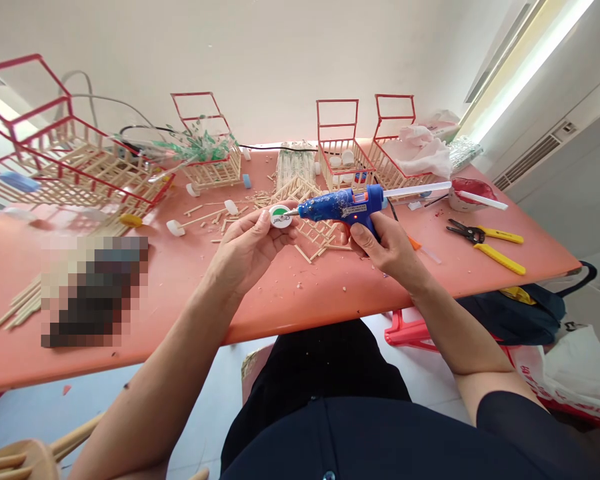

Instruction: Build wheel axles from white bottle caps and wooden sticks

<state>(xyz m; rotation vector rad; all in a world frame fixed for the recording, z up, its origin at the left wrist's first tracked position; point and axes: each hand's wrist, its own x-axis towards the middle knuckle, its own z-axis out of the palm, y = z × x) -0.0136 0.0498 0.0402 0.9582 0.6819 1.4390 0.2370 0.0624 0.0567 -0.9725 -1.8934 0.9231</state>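
Observation:
My left hand [253,243] pinches a white bottle cap [280,216] with a green mark on its face. In my right hand [383,245] is a blue glue gun [337,205], my fingers wrapped round its handle. The gun points left, and its metal nozzle reaches the face of the cap; whether it touches cannot be told. A long white glue stick [420,190] sticks out of the gun's back end. Behind both hands, short wooden sticks [295,193] lie in a loose pile on the orange table [280,300].
Red-rimmed stick carts stand along the wall, one [213,167] holding green sprigs, another [343,167] holding white caps. Yellow-handled pliers [500,250] and a red-stained bowl [473,193] are at the right. A blurred dark object [100,287] lies at the left beside long sticks.

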